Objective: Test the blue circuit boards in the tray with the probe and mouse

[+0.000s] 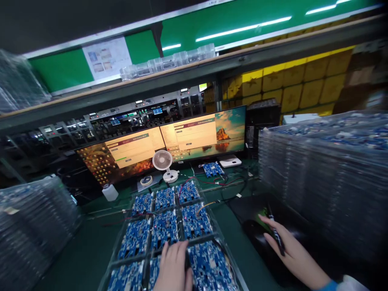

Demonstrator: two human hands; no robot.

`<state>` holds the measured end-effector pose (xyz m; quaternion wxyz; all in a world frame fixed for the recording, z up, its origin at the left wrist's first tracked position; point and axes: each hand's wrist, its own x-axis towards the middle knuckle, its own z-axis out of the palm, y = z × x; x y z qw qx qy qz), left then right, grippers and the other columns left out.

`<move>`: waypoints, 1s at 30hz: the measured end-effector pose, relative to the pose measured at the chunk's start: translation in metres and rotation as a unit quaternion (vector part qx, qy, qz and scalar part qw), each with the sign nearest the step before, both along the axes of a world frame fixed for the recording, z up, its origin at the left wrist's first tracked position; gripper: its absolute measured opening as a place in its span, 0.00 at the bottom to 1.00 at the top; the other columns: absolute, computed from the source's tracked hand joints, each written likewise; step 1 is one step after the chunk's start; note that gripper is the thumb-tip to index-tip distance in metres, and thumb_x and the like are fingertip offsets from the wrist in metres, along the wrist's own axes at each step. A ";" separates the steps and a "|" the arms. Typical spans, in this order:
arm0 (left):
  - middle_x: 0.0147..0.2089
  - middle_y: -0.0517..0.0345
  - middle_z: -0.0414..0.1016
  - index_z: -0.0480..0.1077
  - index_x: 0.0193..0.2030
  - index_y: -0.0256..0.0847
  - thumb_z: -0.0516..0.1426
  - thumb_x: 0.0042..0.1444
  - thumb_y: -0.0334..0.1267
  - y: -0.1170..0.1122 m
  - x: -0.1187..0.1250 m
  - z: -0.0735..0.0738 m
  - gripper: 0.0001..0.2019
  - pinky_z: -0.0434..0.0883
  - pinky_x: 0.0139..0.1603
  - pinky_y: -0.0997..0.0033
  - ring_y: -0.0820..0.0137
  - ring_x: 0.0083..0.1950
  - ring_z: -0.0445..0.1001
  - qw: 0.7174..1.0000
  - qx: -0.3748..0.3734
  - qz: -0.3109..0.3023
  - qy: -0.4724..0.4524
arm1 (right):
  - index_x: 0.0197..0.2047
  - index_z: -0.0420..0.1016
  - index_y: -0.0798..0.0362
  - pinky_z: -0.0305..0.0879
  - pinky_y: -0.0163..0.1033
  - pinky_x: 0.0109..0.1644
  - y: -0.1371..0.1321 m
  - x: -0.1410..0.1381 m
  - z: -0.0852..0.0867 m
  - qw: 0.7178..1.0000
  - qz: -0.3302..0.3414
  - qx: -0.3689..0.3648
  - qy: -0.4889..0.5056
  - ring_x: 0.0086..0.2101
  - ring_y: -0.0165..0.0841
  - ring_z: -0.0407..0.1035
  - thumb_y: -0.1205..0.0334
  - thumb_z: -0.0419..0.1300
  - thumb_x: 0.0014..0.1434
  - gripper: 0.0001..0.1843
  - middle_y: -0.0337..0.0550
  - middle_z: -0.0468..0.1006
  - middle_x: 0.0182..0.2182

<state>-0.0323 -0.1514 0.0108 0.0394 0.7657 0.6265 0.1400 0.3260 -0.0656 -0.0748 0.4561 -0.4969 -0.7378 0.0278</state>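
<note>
Head view: clear tray (pixel 121 238) holds blue boards (pixel 165 228); left hand (pixel 173 266) flat there, right hand's (pixel 289 252) fingers grip pen (pixel 275 232).

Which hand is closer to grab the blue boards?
Left. The left hand already lies on the blue boards in the clear tray. The right hand is off to the side over a black mouse, with a pen between its fingers.

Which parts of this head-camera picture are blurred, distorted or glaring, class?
Head view: the tray stacks at right and the left edge smear with blur; the shelf bows from wide-angle distortion; the ceiling lights glare white; the monitors glow bright; the circuit boards, left hand and right hand with pen stay fairly sharp.
</note>
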 end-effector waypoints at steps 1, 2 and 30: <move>0.60 0.47 0.74 0.64 0.64 0.39 0.53 0.52 0.29 0.010 0.005 0.008 0.30 0.62 0.69 0.50 0.57 0.62 0.71 0.998 -0.055 -0.019 -0.005 | 0.58 0.65 0.48 0.70 0.44 0.58 0.000 0.000 0.001 1.000 -0.001 0.008 -0.003 0.52 0.37 0.72 0.51 0.53 0.66 0.20 0.47 0.75 0.53; 0.62 0.46 0.72 0.61 0.66 0.38 0.55 0.52 0.32 0.019 0.009 0.015 0.32 0.64 0.68 0.53 0.57 0.63 0.70 0.994 -0.105 -0.035 -0.012 | 0.58 0.65 0.47 0.70 0.43 0.57 -0.001 -0.001 0.001 1.000 -0.001 0.016 -0.005 0.52 0.37 0.72 0.52 0.53 0.66 0.19 0.47 0.75 0.53; 0.51 0.45 0.77 0.73 0.48 0.34 0.47 0.62 0.28 0.145 0.052 -0.003 0.15 0.68 0.57 0.68 0.63 0.53 0.76 0.988 -0.146 0.029 0.045 | 0.60 0.61 0.44 0.72 0.40 0.56 -0.007 -0.004 0.004 1.000 -0.004 0.014 -0.012 0.52 0.33 0.71 0.56 0.51 0.68 0.18 0.45 0.75 0.53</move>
